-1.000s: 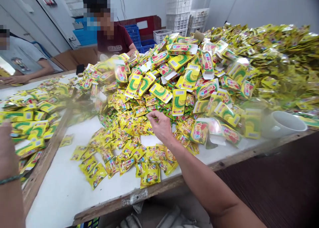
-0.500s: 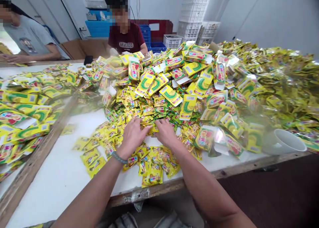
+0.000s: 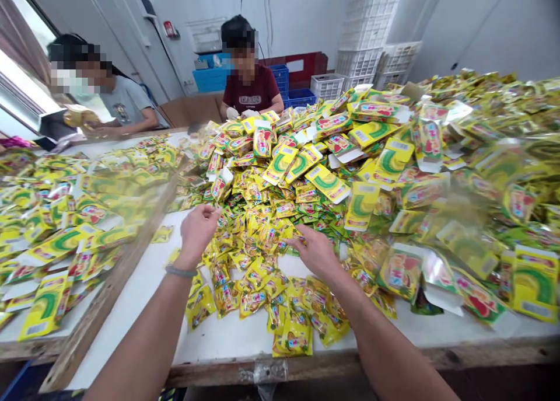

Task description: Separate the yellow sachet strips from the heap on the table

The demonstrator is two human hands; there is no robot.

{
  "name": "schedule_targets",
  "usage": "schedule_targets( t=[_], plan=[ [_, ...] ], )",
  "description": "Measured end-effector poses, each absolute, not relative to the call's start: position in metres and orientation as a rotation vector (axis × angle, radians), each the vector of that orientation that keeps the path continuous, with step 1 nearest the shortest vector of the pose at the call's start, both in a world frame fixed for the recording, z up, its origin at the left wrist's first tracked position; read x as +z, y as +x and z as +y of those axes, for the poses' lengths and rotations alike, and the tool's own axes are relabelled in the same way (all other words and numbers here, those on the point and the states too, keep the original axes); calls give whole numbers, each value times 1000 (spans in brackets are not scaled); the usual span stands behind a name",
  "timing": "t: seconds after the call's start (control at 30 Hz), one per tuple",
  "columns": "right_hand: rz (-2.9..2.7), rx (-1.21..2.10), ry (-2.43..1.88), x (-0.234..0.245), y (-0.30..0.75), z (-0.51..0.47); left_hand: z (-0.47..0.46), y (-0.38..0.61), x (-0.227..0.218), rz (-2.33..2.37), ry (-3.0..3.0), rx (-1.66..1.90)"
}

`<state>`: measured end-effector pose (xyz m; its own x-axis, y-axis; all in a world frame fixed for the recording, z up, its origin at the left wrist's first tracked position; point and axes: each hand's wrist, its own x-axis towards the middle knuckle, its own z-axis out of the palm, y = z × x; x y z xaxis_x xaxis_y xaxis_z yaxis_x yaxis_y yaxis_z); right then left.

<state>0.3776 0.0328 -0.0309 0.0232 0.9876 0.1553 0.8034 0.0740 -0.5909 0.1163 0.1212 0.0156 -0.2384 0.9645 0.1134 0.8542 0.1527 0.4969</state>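
My left hand (image 3: 199,232) hovers at the left edge of a heap of small yellow sachets (image 3: 251,237). Its fingers are curled in, and whatever they hold, if anything, cannot be made out. On the other side of the heap, my right hand (image 3: 315,250) has its fingers stretched out, the tips touching sachets. Loose sachets (image 3: 295,334) lie between my forearms, close to the table's front edge. Behind the heap are piled yellow cartons (image 3: 328,182) with green and red print, several with white flaps standing open.
A wooden divider (image 3: 118,278) separates this white tabletop (image 3: 227,345) from a left section full of cartons (image 3: 48,299). More packets (image 3: 503,103) are heaped at right. Across the table work a person in maroon (image 3: 258,91) and another in light blue (image 3: 126,106). White crates (image 3: 359,65) stand behind.
My hands have moved apart, the left one leftward off the sachets. The sachets they were gathered round now lie spread between them. The view has turned left, and the white cup is out of sight.
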Motion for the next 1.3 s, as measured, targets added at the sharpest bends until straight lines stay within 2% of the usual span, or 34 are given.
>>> schedule_targets(
  t=[0.07, 0.2, 0.4, 0.53, 0.6, 0.93, 1.3],
  plan=[
    [-1836, 431, -1693, -30, 375, 33, 144, 104, 16, 2377, 1698, 552],
    [-1759, 458, -1648, -31, 374, 33, 170, 108, -4, 2331, 1708, 509],
    [-1533, 601, -1632, -29, 381, 35, 143, 127, -6, 2234, 1774, 826],
    [-1507, 713, -1504, -27, 381, 34, 106, 152, 8, 1681, 1686, 1107],
    [-1469, 788, -1482, -29, 381, 34, 89, 168, 6, 1464, 1597, 1063],
    [-1272, 1194, -1133, -30, 378, 37, 66, 193, -17, 1216, 1405, 810],
    [-1549, 1067, -1275, -36, 378, 34, 57, 199, -12, 1031, 1262, 727]
  ],
)
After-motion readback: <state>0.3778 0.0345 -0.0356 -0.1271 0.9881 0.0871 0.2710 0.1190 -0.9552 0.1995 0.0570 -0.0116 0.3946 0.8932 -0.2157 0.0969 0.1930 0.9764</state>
